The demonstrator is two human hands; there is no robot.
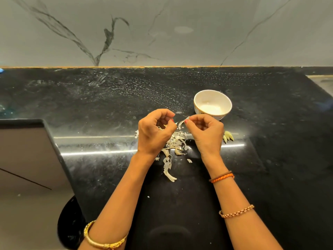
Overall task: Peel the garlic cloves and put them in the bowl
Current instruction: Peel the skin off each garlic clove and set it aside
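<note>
My left hand (pixel 155 130) holds a garlic clove (pixel 165 125) in its curled fingers, and the clove is mostly hidden. My right hand (pixel 205 132) pinches a curl of papery skin (pixel 182 123) between thumb and forefinger, just right of the clove. A heap of torn garlic skins (pixel 175 141) lies on the black counter under and between both hands. Behind my right hand stands a small white bowl (pixel 219 94) with pale peeled garlic inside. A few unpeeled cloves (pixel 228 136) lie right of my right hand.
The black counter (pixel 108 105) runs back to a grey marbled wall (pixel 162 33). Its front edge cuts in at the left, with floor (pixel 27 204) below. More strips of skin (pixel 168 168) trail toward me between my forearms.
</note>
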